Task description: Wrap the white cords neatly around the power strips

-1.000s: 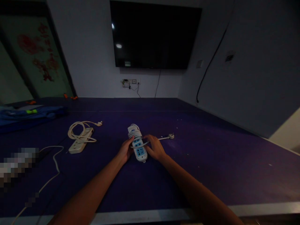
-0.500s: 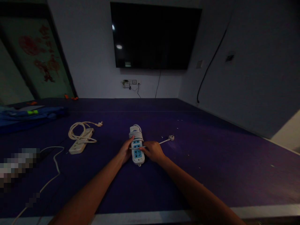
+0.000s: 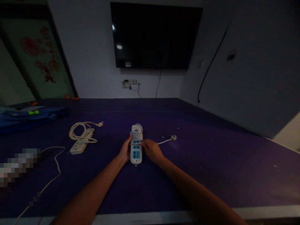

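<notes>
A white power strip [image 3: 136,154] with blue socket faces is in front of me, its far end pointing away. Several turns of its white cord [image 3: 136,136] are wrapped round the upper half. My left hand [image 3: 126,148] grips the strip's left side, thumb by the wraps. On the right side, my right hand [image 3: 151,148] pinches the cord where it crosses the sockets. From that hand the cord's tail runs out to a plug [image 3: 173,137] lying on the purple surface. The undersides of both hands are hidden.
To the left lies a second white power strip [image 3: 79,147] with its cord loosely coiled on top. A thin white cable [image 3: 57,165] winds along the near left, beside a pixelated object. Blue cloth [image 3: 44,114] is heaped farther back. A television [image 3: 157,36] hangs on the far wall.
The cord crossing the sockets has moved up towards the wraps, along with my right hand. The strip has turned slightly, its near end shifting left.
</notes>
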Tool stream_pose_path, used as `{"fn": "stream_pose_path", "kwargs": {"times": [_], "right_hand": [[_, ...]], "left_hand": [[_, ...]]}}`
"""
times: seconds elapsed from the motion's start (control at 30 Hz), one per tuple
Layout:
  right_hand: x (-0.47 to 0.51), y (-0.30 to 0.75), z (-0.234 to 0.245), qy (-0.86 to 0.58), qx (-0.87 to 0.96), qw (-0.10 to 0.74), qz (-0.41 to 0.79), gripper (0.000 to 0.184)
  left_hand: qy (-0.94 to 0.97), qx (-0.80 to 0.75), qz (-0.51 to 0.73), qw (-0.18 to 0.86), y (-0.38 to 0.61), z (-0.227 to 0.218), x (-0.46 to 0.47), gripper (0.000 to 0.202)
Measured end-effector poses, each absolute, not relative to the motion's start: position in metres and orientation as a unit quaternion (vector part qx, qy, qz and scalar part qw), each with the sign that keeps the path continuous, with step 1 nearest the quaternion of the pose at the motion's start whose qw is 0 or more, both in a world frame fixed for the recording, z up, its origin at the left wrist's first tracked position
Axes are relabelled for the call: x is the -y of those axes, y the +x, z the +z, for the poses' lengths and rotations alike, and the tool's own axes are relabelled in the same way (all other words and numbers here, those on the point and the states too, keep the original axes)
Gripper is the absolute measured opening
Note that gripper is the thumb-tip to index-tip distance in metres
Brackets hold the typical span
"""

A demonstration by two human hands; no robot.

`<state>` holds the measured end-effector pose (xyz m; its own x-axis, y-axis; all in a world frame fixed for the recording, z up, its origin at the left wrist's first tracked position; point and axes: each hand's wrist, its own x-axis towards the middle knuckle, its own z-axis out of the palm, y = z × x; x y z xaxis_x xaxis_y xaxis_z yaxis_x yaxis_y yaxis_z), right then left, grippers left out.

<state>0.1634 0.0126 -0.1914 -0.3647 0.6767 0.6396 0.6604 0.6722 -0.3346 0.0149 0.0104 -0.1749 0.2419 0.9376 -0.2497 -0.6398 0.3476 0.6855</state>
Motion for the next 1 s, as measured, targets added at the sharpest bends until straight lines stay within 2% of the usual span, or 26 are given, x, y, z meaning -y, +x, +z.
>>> {"fn": "stream_pose_path", "kwargs": {"times": [0.23, 0.4, 0.6, 0.73, 1.0], "right_hand": [[-0.015, 0.163, -0.190, -0.395, 0.819, 0.415, 0.021, 0.027], [-0.015, 0.166, -0.187, -0.403, 0.829, 0.387, -0.019, 0.029], [-0.015, 0.172, -0.184, -0.409, 0.824, 0.389, -0.057, 0.029], [-0.007, 0.174, -0.179, -0.427, 0.828, 0.351, -0.090, 0.027], [-0.003, 0.172, -0.176, -0.491, 0.810, 0.303, -0.104, 0.053]], "left_hand": [[0.190, -0.304, 0.546, 0.758, 0.015, -0.171, -0.012, 0.028], [0.199, -0.303, 0.547, 0.754, 0.013, -0.171, -0.013, 0.025], [0.229, -0.306, 0.514, 0.768, 0.013, -0.168, -0.007, 0.031], [0.230, -0.278, 0.529, 0.768, 0.015, -0.166, -0.005, 0.030], [0.264, -0.320, 0.499, 0.761, 0.013, -0.176, -0.010, 0.037]]}}
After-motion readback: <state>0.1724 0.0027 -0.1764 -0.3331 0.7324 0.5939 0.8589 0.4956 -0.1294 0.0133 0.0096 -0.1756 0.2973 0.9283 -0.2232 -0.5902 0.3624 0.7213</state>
